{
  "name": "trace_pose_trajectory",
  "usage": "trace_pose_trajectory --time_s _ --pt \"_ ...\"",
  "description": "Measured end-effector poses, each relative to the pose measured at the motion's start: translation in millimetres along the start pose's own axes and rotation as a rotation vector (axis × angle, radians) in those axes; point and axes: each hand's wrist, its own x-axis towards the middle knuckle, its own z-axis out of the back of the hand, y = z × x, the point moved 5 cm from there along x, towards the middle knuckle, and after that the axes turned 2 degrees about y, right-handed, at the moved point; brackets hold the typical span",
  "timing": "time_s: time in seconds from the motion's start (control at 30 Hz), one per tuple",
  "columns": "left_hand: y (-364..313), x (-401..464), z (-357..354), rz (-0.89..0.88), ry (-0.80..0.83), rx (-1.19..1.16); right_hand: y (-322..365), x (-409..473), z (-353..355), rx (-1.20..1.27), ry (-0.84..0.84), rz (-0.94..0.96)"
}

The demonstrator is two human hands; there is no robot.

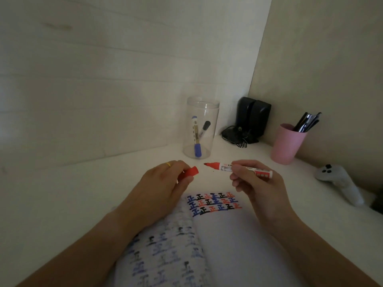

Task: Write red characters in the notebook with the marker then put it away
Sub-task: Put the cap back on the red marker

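My right hand [256, 183] holds the red marker [226, 167] level above the desk, its bare red tip pointing left. My left hand [163, 183] grips the marker's red cap [189, 172], a short gap away from the tip. Below both hands lies the open notebook [238, 245]. Its right page carries three rows of blue, black and red characters [214, 203] at the top. The left page shows ink bleeding through from many characters.
A clear plastic jar [201, 127] with a blue and a black marker stands behind the hands. Black speakers [252, 119] sit in the corner, a pink cup [287, 145] of pens to the right, and a white controller [339, 181] near the right wall.
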Motion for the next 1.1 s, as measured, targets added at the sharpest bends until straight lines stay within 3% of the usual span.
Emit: trace_pose_trajectory --time_s 0.4,0.67,1.1 --pt "-9 0 2 -0.078 0.054 -0.024 -2 -8 -14 -0.078 0.169 -0.073" --pt "-18 -5 8 -0.122 0.078 -0.173 13 -14 -17 -0.042 0.275 -0.069" --pt "-34 -13 19 -0.205 -0.071 -0.248 29 -22 -22 0.052 0.333 0.08"
